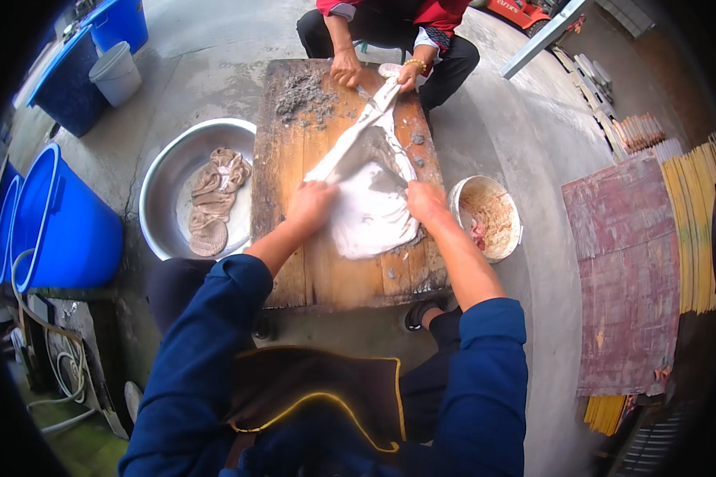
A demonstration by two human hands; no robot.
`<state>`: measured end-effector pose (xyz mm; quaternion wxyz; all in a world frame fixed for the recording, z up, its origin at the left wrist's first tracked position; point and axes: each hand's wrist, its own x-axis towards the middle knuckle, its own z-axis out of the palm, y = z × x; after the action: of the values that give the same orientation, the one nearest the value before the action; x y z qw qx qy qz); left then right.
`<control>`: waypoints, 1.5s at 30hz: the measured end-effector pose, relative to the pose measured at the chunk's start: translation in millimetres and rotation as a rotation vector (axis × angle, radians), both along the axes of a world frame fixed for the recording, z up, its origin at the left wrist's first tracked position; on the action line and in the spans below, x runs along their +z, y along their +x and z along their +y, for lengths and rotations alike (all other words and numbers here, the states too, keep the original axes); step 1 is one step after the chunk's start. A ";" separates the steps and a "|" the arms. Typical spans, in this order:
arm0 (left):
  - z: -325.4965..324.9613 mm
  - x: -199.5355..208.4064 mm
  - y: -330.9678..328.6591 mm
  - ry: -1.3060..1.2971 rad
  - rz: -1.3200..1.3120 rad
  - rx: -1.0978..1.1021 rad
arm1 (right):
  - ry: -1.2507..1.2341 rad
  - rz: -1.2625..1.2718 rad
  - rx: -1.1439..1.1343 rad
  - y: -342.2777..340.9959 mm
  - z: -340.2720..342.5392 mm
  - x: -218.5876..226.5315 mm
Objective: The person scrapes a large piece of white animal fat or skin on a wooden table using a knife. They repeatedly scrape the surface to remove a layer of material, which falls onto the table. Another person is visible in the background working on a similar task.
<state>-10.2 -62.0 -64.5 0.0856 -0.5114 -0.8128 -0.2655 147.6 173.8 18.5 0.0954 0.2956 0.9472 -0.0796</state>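
Observation:
A white, wet piece of tripe (366,222), with a grey patch in its middle, lies stretched over a wooden board (290,274). My left hand (312,204) is closed on its left edge. On the opposite side my right hand (426,201) grips the right edge. Across the board, a co-worker's two hands (346,68) are at the narrow, twisted far end of the tripe. A thin, blade-like thing (364,94) shows by one of those hands; its handle is hidden. Crumbly grey scrapings (304,97) are heaped on the board's far left.
Left of the board stands a metal basin (157,211) with brownish tripe (215,199) in it. A white bucket (511,238) holding pale, wet matter is close on the right. Blue tubs (79,230) are at the left, stacked boards (624,270) at the far right.

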 end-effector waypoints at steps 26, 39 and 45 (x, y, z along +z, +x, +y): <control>36.6 24.0 -40.6 -0.056 -0.185 0.461 | -0.257 0.149 -0.100 6.1 -43.3 -11.0; 52.2 -7.5 -54.3 0.398 -0.741 0.651 | -0.180 0.146 0.083 -36.1 -67.9 -13.5; 38.0 13.7 -45.3 0.117 -0.702 0.561 | -0.080 0.055 0.028 -60.6 -74.9 -3.9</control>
<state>-55.5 -24.0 -50.8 -0.0979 -0.1448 -0.8833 -0.4350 87.1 98.9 14.5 0.0823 0.2760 0.9496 -0.1241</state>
